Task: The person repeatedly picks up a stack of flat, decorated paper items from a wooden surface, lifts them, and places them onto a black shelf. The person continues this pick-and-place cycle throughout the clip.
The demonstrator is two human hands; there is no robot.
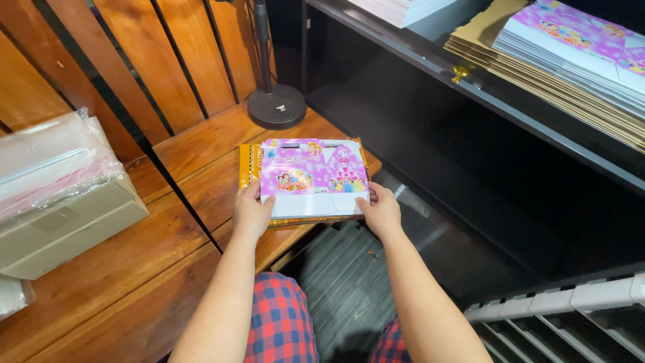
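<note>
The flattened pink printed carton [312, 176] is held at the near corner of the wooden surface [201, 168], on top of a small stack of orange-edged flats [249, 165] that overhangs the edge, so a slip of the top sheet or a tip of the stack toward the floor is judged possible. The left hand [251, 213] and right hand [381, 212] are extended forward, forearms parallel, each partly closed on a near corner, thumbs on top.

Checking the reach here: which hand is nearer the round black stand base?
Left. The left hand lies below the stand base, a bit to its left; the right hand sits farther off, below and right.
</note>
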